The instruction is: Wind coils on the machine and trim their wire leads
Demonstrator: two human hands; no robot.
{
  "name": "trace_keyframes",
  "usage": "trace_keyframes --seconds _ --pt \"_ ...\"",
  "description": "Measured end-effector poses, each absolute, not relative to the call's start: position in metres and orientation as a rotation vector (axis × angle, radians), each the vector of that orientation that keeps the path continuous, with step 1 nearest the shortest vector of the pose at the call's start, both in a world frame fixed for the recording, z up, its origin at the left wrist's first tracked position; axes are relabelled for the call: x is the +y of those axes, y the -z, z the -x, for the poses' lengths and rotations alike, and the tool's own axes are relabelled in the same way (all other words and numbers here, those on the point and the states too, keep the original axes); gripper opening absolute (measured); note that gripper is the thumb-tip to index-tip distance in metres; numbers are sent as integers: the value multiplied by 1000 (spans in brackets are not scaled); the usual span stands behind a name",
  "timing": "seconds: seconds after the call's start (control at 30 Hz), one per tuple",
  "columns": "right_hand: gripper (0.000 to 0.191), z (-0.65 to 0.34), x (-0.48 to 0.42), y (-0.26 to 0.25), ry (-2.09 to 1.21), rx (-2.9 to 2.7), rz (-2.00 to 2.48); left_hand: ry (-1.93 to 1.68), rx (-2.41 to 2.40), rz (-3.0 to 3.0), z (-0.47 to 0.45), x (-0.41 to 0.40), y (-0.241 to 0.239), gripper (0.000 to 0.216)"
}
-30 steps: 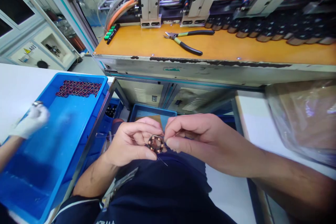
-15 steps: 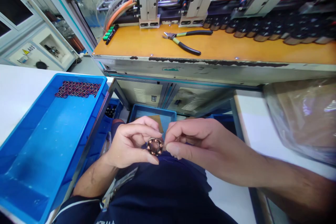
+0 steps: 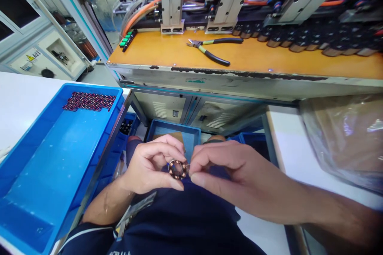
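Observation:
A small ring-shaped motor stator (image 3: pixel 177 169) with copper windings is held in front of my dark shirt. My left hand (image 3: pixel 149 165) grips it from the left, thumb below and fingers above, its open face turned up toward me. At its right edge, my right hand (image 3: pixel 227 175) pinches a thin wire end (image 3: pixel 188 165) between thumb and forefinger. The wire looks joined to the stator; its far end is hidden by my fingertips.
To the left a blue tray (image 3: pixel 56 159) holds many small wound parts (image 3: pixel 89 101). Cutting pliers (image 3: pixel 209 50) and green-and-black markers (image 3: pixel 127 40) lie on the orange bench (image 3: pixel 161 53). Rows of dark cylinders (image 3: pixel 299 40) stand at its right. A plastic-wrapped package (image 3: pixel 344 139) lies right.
The camera view has shifted slightly. My right thumb and forefinger sit a little farther from the stator, and more of the thin wire shows between them.

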State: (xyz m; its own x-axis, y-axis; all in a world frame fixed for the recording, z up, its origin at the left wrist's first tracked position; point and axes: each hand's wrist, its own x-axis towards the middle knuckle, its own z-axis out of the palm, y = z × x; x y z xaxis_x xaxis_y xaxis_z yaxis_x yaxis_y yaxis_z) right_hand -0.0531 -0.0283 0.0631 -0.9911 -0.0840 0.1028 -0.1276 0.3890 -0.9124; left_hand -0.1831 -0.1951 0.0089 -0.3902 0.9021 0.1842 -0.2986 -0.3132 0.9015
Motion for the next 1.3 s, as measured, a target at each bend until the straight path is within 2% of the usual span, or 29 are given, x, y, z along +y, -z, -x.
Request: trace_keyframes --seconds 0.13,0.2,0.27,0.47,0.83,1.13,1.23,1.3 --pt "4 49 -17 -58 -1068 -2572 -441 -1796 913 -827 184 -195 -8 49" --pt "10 50 -15 -55 -804 -2502 -436 -1771 893 -785 184 -195 -9 43" --pt "15 53 -15 -54 -713 -2456 -493 -1741 879 -743 184 -195 -10 38" --pt "7 64 -18 -53 -788 -2395 -653 -1697 832 -665 184 -192 -12 39" --pt "5 65 -20 -42 -843 -2278 -589 -1699 885 -683 186 -191 -10 34" --pt "9 62 -38 -32 -953 -2232 -261 -1875 1131 -1010 185 -187 -7 43" --pt "9 65 -42 -25 -950 -2140 -242 -1865 1195 -1009 186 -188 -8 60" --pt "9 67 -41 -21 -906 -2119 -259 -1777 1247 -955 187 -191 -9 62"
